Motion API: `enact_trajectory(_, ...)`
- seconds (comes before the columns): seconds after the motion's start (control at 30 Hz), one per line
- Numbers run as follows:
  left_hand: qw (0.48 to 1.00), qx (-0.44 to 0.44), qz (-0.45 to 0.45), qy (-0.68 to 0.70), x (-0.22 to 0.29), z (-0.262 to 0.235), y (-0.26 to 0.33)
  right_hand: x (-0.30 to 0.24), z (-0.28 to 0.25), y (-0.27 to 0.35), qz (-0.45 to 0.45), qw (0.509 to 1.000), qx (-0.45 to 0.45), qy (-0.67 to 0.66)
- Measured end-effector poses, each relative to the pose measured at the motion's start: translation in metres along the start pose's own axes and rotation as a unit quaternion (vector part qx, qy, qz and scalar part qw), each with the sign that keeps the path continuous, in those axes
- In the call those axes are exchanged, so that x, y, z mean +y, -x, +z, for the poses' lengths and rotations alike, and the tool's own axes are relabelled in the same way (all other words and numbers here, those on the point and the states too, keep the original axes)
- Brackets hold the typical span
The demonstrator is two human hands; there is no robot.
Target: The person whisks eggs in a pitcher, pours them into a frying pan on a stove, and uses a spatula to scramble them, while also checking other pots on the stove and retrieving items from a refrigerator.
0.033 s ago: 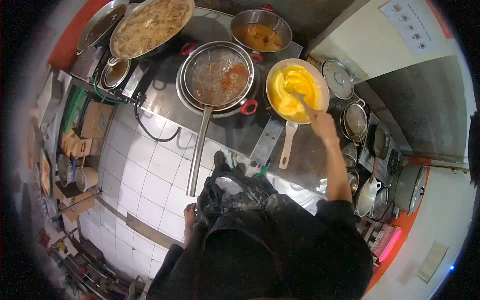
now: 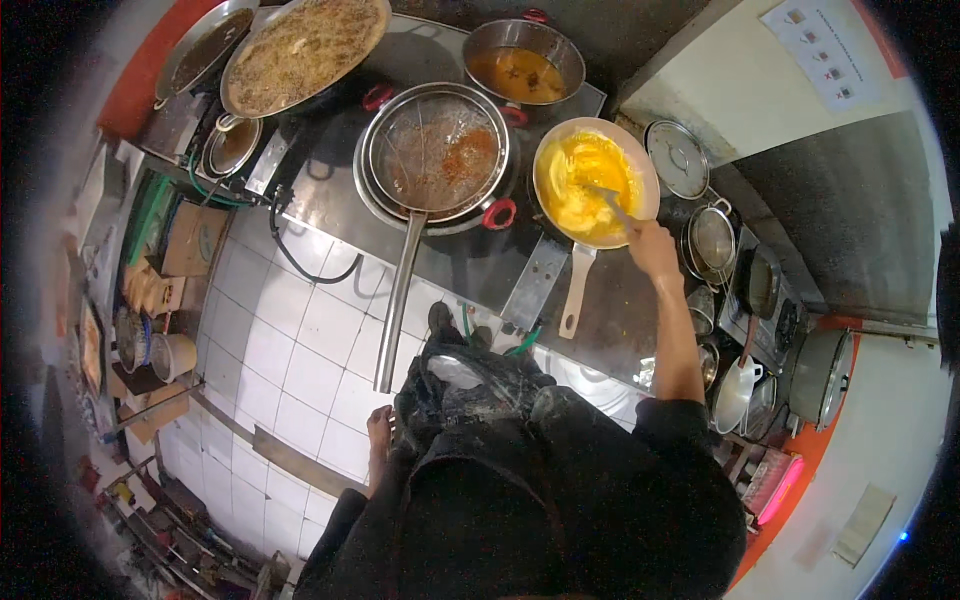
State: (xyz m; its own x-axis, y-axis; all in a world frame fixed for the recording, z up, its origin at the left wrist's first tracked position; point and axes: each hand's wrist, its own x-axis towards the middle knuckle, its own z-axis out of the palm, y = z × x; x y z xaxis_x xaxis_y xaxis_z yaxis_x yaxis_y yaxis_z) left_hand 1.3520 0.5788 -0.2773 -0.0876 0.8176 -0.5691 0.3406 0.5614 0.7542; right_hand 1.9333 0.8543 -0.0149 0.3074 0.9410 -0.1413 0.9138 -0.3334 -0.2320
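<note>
My right hand (image 2: pixel 654 248) is closed round the handle of a grey spatula (image 2: pixel 618 207). The blade dips into soft, bright yellow egg (image 2: pixel 587 170) in a beige-rimmed frying pan (image 2: pixel 647 192) on the stove. The pan's pale handle (image 2: pixel 576 290) points toward me and no hand is on it. My left hand (image 2: pixel 380 432) hangs low beside my leg, fingers curled in, with nothing visible in them. Left of the frying pan, a long-handled round strainer (image 2: pixel 430 150) rests over a wide pot with red handles, with reddish bits on its mesh.
A pot of orange-brown liquid (image 2: pixel 515 75) stands behind the frying pan. At the back left is a large pan of bubbling oil (image 2: pixel 305 55). A metal lid (image 2: pixel 677 158) and small strainers (image 2: pixel 712 238) sit to the right. The strainer's handle (image 2: pixel 400 305) juts past the stove's front edge.
My right hand has shifted slightly to the right, and the spatula blade has moved a little through the egg. My left hand stays where it was.
</note>
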Motion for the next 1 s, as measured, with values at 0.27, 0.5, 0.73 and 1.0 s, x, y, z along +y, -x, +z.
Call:
enact_trajectory(0.27,0.988,-0.002,-0.127,0.090,-0.009,-0.006,-0.002,-0.006,0.007,0.000,-0.042,0.999,-0.009,-0.024)
enact_trajectory(0.5,0.998,-0.045,-0.026,-0.023,-0.014,-0.010,-0.010,-0.010,0.041,-0.014,0.023,0.999,-0.031,0.002)
enact_trajectory(0.73,0.996,-0.016,-0.084,0.000,0.026,-0.016,-0.015,-0.018,0.029,-0.023,0.044,0.999,0.001,0.004)
enact_trajectory(1.0,0.989,-0.025,-0.126,0.077,0.080,-0.013,-0.010,0.016,0.028,-0.022,0.082,0.996,-0.025,-0.015)
